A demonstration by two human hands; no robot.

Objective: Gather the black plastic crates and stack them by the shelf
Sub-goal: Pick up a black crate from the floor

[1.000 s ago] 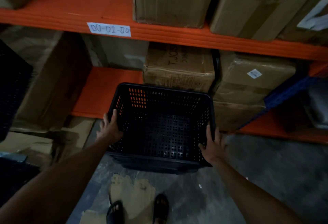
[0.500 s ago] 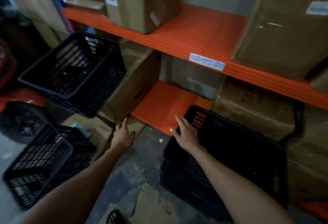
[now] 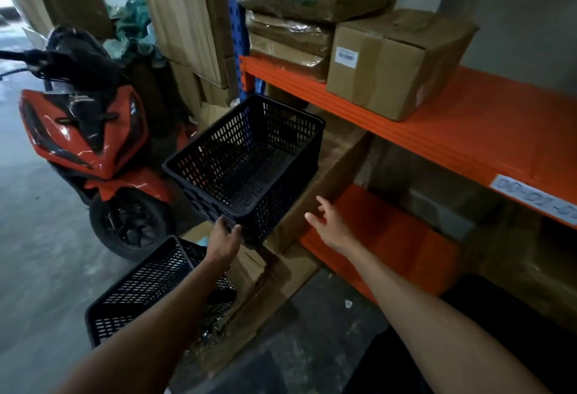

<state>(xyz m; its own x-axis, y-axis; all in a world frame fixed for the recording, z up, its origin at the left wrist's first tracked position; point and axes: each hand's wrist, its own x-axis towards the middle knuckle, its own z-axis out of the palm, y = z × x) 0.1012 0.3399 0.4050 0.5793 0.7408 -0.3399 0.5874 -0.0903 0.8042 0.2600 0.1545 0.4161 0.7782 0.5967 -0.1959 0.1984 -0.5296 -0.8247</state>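
A black perforated crate (image 3: 249, 156) sits tilted on a cardboard box beside the orange shelf (image 3: 468, 131). My left hand (image 3: 225, 236) grips its near bottom corner. My right hand (image 3: 329, 222) hovers open just right of that crate, fingers spread, touching nothing. A second black crate (image 3: 140, 287) rests on the floor at lower left, partly hidden by my left forearm. The dark edge of another black crate (image 3: 499, 309) shows at the lower right by the shelf's bottom level.
An orange and black scooter (image 3: 90, 131) stands at the left, close to the crates. Cardboard boxes (image 3: 396, 59) fill the shelf levels. Flattened cardboard (image 3: 274, 281) lies on the concrete floor. A blue upright post (image 3: 234, 25) marks the shelf's left end.
My view has swung left, away from the crate set down by the shelf. My left hand has reached up and gripped the tilted crate's corner. My right hand has left the lower crate.
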